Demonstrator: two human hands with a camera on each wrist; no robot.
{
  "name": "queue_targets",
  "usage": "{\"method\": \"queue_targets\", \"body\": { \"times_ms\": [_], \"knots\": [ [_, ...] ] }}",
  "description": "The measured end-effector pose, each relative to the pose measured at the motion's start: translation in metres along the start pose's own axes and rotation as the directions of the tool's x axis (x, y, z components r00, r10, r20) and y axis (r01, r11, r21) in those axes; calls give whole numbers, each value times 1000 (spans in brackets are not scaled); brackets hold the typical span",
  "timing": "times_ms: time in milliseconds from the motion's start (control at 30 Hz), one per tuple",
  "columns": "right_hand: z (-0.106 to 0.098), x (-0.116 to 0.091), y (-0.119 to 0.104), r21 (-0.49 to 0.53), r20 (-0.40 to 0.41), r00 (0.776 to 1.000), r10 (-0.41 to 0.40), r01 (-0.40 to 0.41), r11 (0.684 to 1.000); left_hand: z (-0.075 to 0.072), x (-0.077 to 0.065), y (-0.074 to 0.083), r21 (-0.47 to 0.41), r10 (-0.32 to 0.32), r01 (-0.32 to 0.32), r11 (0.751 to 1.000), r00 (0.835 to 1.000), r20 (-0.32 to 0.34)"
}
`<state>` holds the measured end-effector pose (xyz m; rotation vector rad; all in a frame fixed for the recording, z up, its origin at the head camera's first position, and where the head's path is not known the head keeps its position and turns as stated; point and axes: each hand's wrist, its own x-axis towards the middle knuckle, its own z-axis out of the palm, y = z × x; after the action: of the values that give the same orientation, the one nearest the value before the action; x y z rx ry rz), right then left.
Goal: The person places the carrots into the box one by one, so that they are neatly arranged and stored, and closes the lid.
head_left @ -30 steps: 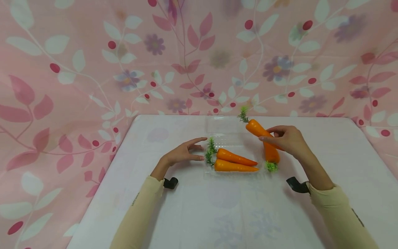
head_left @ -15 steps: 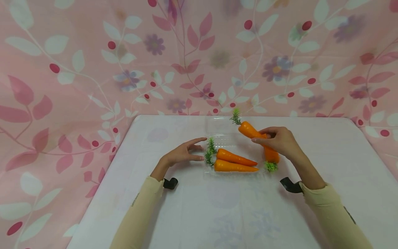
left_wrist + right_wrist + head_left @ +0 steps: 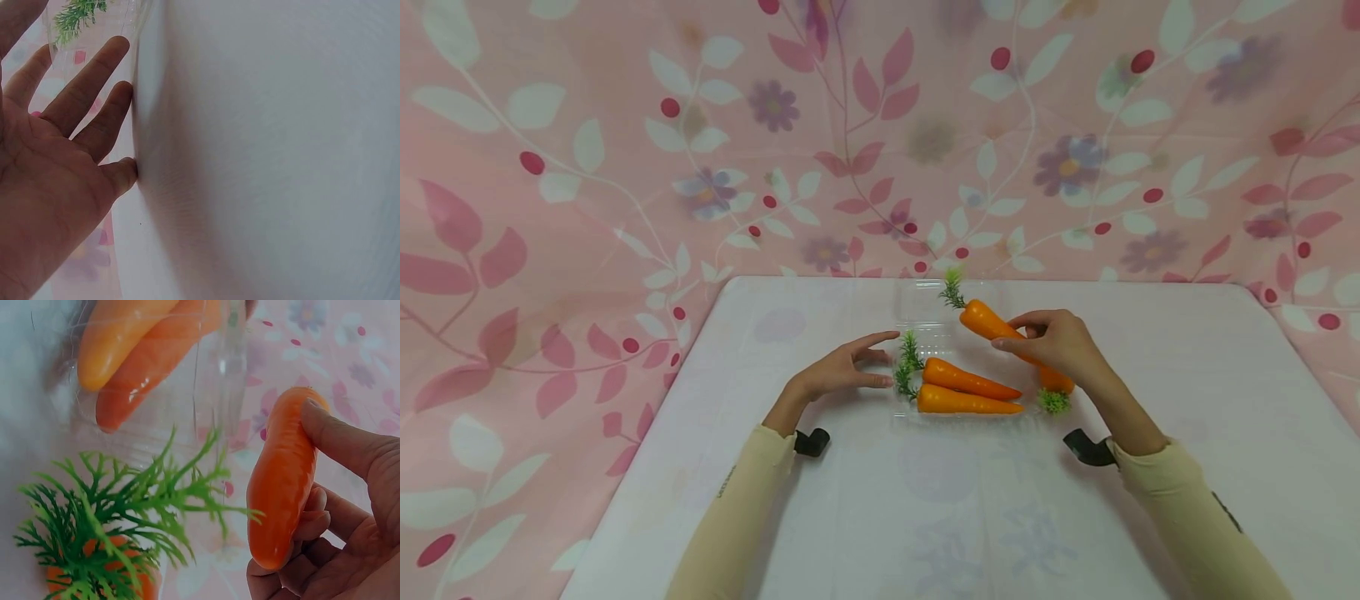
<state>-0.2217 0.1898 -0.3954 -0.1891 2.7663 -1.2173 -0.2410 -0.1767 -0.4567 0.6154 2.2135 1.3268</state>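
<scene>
My right hand (image 3: 1060,342) pinches an orange carrot (image 3: 985,318) between thumb and fingers, its leafy top pointing away to the upper left. The carrot hangs over the back part of a clear plastic box (image 3: 958,417). Inside the box two carrots (image 3: 958,398) lie side by side, their green tops (image 3: 907,367) toward the left wall. My left hand (image 3: 842,368) has its fingers spread at that left wall; in the left wrist view the fingertips (image 3: 119,45) are right at the plastic. Another carrot (image 3: 1057,380) lies right of the box, partly hidden under my right hand.
The box's clear lid (image 3: 925,302) lies folded back toward the table's rear edge. A white patterned cloth covers the table (image 3: 880,517). Behind it hangs a pink floral cloth (image 3: 865,133). Black wrist mounts (image 3: 812,442) stick out from both sleeves.
My right hand has moved left and slightly nearer, bringing the held carrot from the box's right side over the box. The left hand and the carrots in the box have stayed put.
</scene>
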Motion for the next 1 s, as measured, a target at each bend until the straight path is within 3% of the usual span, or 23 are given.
{"method": "queue_targets", "body": {
  "times_ms": [1000],
  "knots": [
    [26, 7, -9, 0, 55, 998, -36, 36, 999, 0, 0, -1, -11, -8, 8, 1000, 1000, 2]
  ]
}}
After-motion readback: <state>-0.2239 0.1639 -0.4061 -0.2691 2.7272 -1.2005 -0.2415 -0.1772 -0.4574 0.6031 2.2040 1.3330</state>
